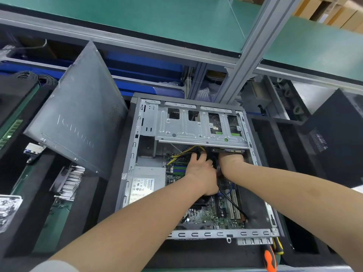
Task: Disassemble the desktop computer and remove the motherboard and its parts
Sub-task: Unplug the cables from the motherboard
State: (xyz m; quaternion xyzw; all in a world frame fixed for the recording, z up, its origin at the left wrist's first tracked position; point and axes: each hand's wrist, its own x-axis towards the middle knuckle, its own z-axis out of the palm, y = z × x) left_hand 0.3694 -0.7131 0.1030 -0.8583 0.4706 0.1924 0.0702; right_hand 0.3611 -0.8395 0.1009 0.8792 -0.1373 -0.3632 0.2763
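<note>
An open desktop case [129,154] lies on its side in the middle. Inside it I see the green motherboard [208,214], a grey power supply [145,183] on the left and a metal drive cage [196,126] across the far end. My left hand [200,171] reaches in over the board, its fingers curled round a bundle of black and yellow cables [194,149] just under the cage. My right hand [230,160] is pushed in under the cage edge beside it; its fingers are hidden, so what it touches cannot be told.
The removed side panel [78,122] leans against the case on the left. A heatsink [68,183] lies in a black foam tray at lower left. An orange-handled screwdriver [270,259] rests at the near right corner. Another black case [337,134] stands at right. An aluminium post [247,52] rises behind.
</note>
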